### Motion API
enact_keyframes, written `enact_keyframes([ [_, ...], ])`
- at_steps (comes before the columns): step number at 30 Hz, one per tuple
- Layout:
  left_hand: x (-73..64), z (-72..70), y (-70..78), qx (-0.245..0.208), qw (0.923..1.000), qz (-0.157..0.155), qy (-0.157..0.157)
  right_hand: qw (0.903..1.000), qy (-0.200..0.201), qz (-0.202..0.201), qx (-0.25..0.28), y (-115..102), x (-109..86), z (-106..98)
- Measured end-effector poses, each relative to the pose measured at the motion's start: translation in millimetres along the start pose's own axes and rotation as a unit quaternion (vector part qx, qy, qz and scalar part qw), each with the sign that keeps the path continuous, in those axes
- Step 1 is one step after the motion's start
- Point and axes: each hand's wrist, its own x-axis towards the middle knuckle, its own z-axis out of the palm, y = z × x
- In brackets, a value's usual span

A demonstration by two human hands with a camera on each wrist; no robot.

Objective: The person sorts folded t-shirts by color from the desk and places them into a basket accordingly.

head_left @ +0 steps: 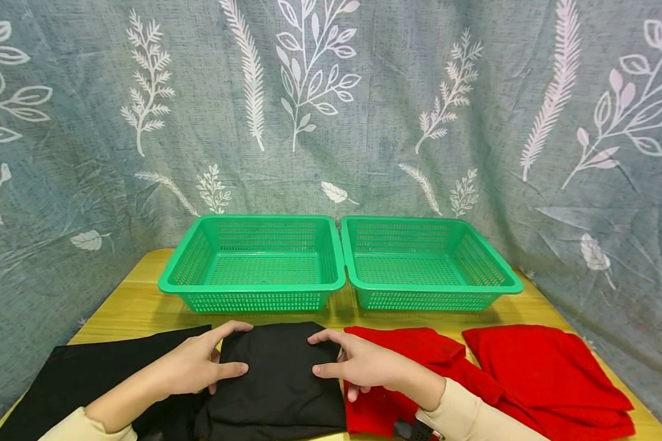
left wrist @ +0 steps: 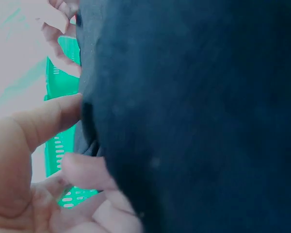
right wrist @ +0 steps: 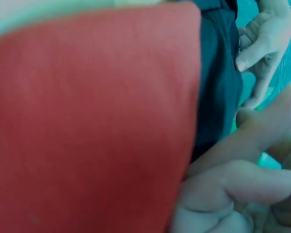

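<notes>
A folded black garment (head_left: 278, 386) lies flat on the table between both hands. My left hand (head_left: 195, 364) is at its left side, thumb and index finger spread apart over the edge. Opposite it, my right hand (head_left: 364, 361) reaches over the right edge with thumb and index finger likewise apart. The left wrist view shows the left thumb (left wrist: 63, 114) right at the dark cloth (left wrist: 199, 116), other fingers bent beside it. In the right wrist view, the right-hand fingers (right wrist: 237, 179) are beside red cloth (right wrist: 92, 116), not wrapped around it.
Another black garment (head_left: 116, 355) lies at left. Two red garments, one rumpled (head_left: 414, 346) and one folded (head_left: 540, 367), lie at right. Behind stand two green plastic baskets, left (head_left: 254, 288) and right (head_left: 436, 288), on the wooden table (head_left: 143, 294). A patterned curtain (head_left: 364, 153) hangs behind.
</notes>
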Motion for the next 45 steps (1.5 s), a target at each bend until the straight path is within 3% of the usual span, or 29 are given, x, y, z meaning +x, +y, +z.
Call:
enact_keyframes([
  [18,8.0,11.6,2.5,-0.062,0.9979,-0.001,-0.02,0.9978,0.001,-0.018,0.063,0.9,5.4,8.0],
  [34,11.2,23.1,-1.4,-0.146,0.9893,-0.003,-0.002,0.9975,-0.008,-0.02,0.067,5.2,4.7,9.8],
  [45,9.7,26.3,-0.1,-0.162,0.9864,-0.006,0.026,0.9963,-0.005,-0.02,0.084,4.0,1.7,8.9],
])
